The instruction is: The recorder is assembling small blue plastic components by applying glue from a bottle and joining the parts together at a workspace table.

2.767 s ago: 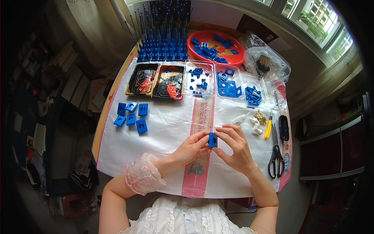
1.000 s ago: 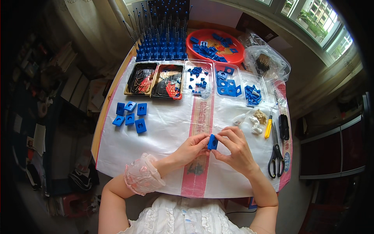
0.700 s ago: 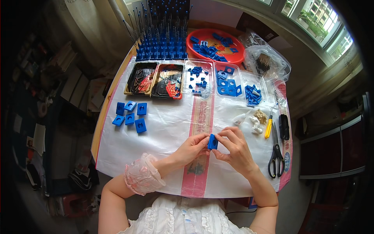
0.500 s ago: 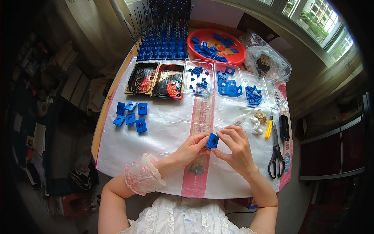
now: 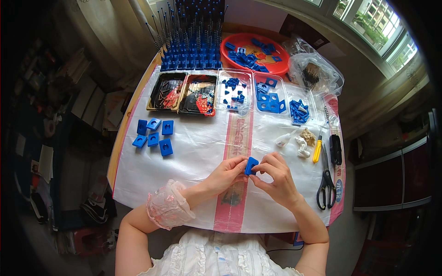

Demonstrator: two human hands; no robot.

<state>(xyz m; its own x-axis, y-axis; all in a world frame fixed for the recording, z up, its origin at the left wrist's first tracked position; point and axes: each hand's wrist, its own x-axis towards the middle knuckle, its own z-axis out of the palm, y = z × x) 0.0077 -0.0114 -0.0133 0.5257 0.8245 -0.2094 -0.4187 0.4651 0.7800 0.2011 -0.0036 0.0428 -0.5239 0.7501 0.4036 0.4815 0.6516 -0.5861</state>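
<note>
My left hand [image 5: 229, 172] holds a blue holed block [image 5: 250, 164] pinched at its left edge, directly beyond the fingertips. My right hand [image 5: 279, 178] is narrow: index finger curled, thumb tucked just below. Its fingertips lie against the block's face near the hole; I cannot tell whether they enter it or grip the edge.

Change noted: the right index finger has shifted from the block's upper corner down onto its face. In my judgement, support now rests mainly with the left hand, leaving the right to work at the opening.

Surroundings: six similar blue pieces [image 5: 153, 139] lie beyond and left of my left hand; a yellow-handled screwdriver [image 5: 316, 152] and black-handled scissors [image 5: 326, 184] lie right of my right hand.
</note>
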